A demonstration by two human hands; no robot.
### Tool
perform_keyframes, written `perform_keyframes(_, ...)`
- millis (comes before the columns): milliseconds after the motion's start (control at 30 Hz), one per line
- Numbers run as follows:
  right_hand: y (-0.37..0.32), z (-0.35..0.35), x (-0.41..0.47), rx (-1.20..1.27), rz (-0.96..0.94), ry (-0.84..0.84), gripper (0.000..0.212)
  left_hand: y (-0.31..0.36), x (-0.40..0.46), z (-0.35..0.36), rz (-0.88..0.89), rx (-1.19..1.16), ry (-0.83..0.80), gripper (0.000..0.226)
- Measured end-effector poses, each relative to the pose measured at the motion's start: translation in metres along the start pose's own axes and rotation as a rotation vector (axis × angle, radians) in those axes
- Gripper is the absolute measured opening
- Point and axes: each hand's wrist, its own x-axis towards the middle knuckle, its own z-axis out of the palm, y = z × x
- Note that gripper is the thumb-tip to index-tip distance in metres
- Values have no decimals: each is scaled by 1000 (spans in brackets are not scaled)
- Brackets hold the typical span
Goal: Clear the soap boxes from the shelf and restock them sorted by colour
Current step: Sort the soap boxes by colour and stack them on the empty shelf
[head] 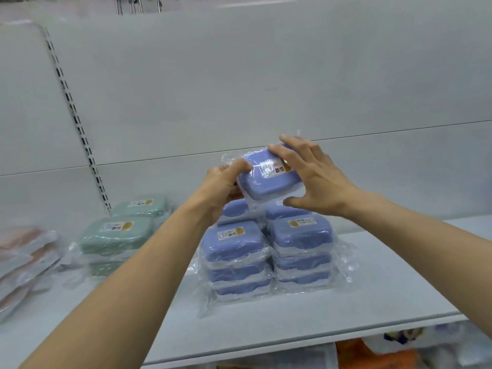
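while gripped by both hands (pixel 269 182), one blue soap box (pixel 266 177) above the blue stacks (pixel 266 251), bare shelf (pixel 386 283) rightward

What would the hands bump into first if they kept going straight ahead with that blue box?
Probably the white back panel behind the shelf; nothing else shows beyond the blue soap box, though depth is unclear.

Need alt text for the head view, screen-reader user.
Both hands, left hand and right hand, hold a plastic-wrapped blue rectangular soap box above blue soap box stacks on a white shelf. Green wrapped soap boxes sit left of them, pink wrapped packs at the far left.
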Motion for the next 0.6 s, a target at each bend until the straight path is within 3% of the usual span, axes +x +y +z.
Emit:
perform_keyframes(100, 3, 1, 10, -10, -21, -57, 98, -7, 5, -7, -6, 50, -28, 26)
perform_keyframes(200, 16, 3, 14, 8, 111, -115, 96, -19, 14, -19, 50, 245, 27, 40)
perform_keyframes(267, 29, 7, 15, 41, 235, -163, 94, -32, 19, -32, 133, 536, 84, 36)
perform_keyframes(400, 49, 26, 17, 20, 332, -331, 90, -60, 27, -59, 196, 1279, 26, 56)
perform_keyframes(600, 58, 56, 23, 97, 280, -502, 72, -78, 47, -80, 259, 1274, 64, 48)
